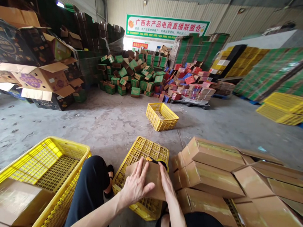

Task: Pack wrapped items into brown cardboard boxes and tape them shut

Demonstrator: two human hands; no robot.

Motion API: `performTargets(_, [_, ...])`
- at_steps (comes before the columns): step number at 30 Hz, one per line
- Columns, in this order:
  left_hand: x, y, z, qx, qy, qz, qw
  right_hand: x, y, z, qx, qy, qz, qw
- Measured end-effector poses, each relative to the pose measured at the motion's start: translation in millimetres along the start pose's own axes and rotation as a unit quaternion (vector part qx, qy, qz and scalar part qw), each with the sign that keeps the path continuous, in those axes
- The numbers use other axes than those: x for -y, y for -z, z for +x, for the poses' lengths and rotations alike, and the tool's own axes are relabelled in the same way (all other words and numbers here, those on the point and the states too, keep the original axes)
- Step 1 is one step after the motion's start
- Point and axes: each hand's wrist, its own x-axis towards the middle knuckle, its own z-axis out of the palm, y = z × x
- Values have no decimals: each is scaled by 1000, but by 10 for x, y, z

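A brown cardboard box rests on an overturned yellow plastic crate between my knees. My left hand lies flat on the box's top face, fingers spread. My right hand presses along the box's right edge. A dark roll, seemingly tape, peeks out just behind the box.
A large yellow crate holding a brown box stands at my left. Folded brown boxes are piled at my right. Another yellow crate sits on the concrete floor ahead. Heaps of green, red and brown cartons line the back and sides.
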Motion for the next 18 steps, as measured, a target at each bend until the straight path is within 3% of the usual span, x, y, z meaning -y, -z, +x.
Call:
performTargets(4, [-50, -41, -40, -17, -4, 31, 999, -379, -31, -387, -19, 14, 17, 1000])
performTargets(8, [-79, -102, -79, -44, -51, 71, 995, -603, -65, -562, -64, 31, 31, 997])
performTargets(12, [-41, -132, -95, -47, -74, 80, 993, -592, -109, -595, -83, 40, 23, 995])
performTargets(18, [-37, -51, -59, -3, -46, 42, 998, -480, -154, -560, -83, 62, 13, 995])
